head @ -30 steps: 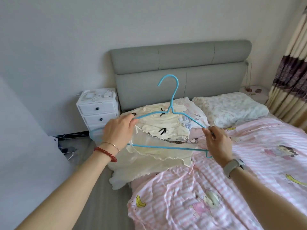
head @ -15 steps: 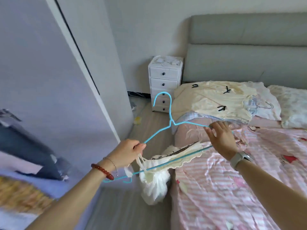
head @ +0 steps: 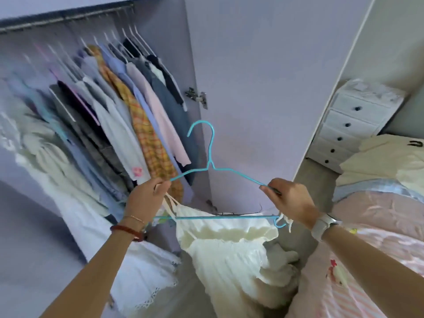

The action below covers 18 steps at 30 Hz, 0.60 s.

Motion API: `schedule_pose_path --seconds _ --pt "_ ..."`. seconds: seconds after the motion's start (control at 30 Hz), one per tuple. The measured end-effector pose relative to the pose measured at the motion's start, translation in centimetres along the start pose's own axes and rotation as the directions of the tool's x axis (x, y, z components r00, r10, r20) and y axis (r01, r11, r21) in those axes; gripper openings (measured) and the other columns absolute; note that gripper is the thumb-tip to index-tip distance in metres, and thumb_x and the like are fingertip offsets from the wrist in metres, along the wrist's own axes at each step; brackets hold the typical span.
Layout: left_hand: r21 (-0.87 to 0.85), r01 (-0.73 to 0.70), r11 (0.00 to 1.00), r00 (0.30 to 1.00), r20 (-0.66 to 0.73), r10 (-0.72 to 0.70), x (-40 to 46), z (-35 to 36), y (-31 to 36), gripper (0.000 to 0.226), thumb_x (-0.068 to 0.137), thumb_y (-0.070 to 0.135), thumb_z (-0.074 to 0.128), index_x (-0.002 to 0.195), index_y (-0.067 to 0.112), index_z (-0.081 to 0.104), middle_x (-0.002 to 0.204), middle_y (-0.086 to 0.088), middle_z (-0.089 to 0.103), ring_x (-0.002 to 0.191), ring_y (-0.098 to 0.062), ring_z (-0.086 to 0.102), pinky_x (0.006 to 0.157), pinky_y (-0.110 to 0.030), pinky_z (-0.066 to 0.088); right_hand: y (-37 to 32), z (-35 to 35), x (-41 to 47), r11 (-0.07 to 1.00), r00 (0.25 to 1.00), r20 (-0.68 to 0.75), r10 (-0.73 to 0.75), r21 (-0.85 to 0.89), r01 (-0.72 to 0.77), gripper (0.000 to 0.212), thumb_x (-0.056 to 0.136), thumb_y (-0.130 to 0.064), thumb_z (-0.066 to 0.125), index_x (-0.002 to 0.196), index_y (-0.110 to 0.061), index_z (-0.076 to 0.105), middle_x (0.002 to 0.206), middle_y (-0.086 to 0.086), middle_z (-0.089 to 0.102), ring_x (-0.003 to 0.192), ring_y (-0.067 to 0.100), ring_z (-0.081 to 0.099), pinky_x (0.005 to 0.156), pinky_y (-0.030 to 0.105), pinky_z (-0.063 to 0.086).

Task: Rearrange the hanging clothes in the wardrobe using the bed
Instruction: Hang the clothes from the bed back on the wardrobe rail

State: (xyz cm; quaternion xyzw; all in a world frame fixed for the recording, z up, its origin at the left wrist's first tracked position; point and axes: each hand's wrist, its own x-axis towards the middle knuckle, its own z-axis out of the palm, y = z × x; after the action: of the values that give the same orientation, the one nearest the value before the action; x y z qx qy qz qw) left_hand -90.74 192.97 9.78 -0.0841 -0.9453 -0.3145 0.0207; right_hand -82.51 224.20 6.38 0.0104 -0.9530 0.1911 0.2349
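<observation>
Open wardrobe at left, rail crowded with hanging clothes. Bed at right edge. Cream dress hangs off blue hanger (straps at both ends), held before wardrobe. Left hand pinches hanger's left shoulder; right hand pinches right shoulder.

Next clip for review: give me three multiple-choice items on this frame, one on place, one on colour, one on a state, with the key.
1. Where does the cream dress hang?
A. on the wardrobe rail
B. from the hanger held in both hands
C. flat on the bed

2. What colour is the wire hanger?
A. blue
B. white
C. black

3. How is the wardrobe door?
A. shut
B. open
C. missing

Key: B, its straps loop the hanger held by left hand and right hand; A, blue wire; B, hinge and hanging clothes exposed.
</observation>
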Motion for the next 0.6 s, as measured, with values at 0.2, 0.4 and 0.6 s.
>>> schedule_pose_path --seconds 0.2,0.4,0.6 --pt "0.005 0.05 0.999 0.863 -0.503 -0.041 -3.4 -8.2 -6.7 0.035 0.087 0.031 0.05 0.083 0.0 0.066 0.09 -0.018 0.058 0.081 -0.036 0.057 0.081 -0.045 0.041 -11.2 2.5 5.7 0.937 0.95 0.109 -0.292 0.232 0.261 0.042 0.086 -0.042 0.038 0.083 -0.011 0.067 0.044 0.0 0.044 0.038 0.025 0.044 0.045 0.022 0.031" --pt "-0.014 0.235 0.972 0.654 -0.738 -0.169 -5.3 -15.1 -11.7 0.036 0.087 0.026 0.044 0.09 -0.002 0.066 0.089 -0.022 0.065 0.087 -0.04 0.056 0.088 -0.044 0.035 -21.7 3.3 11.5 0.785 0.799 0.326 -0.506 0.559 0.269 0.022 0.094 -0.02 0.049 0.075 -0.021 0.059 0.048 -0.005 0.045 0.046 0.008 0.041 0.052 0.019 0.033" --pt "0.081 0.399 0.913 0.639 -0.739 -0.213 -3.4 -21.3 -15.0 0.03 0.098 0.022 0.041 0.102 0.001 0.063 0.103 -0.024 0.06 0.1 -0.042 0.05 0.085 -0.046 0.037 -29.4 3.8 14.7 0.631 0.658 0.39 -0.645 0.756 0.171 0.022 0.096 -0.012 0.044 0.079 -0.011 0.058 0.038 -0.006 0.043 0.031 0.008 0.039 0.038 0.019 0.033"
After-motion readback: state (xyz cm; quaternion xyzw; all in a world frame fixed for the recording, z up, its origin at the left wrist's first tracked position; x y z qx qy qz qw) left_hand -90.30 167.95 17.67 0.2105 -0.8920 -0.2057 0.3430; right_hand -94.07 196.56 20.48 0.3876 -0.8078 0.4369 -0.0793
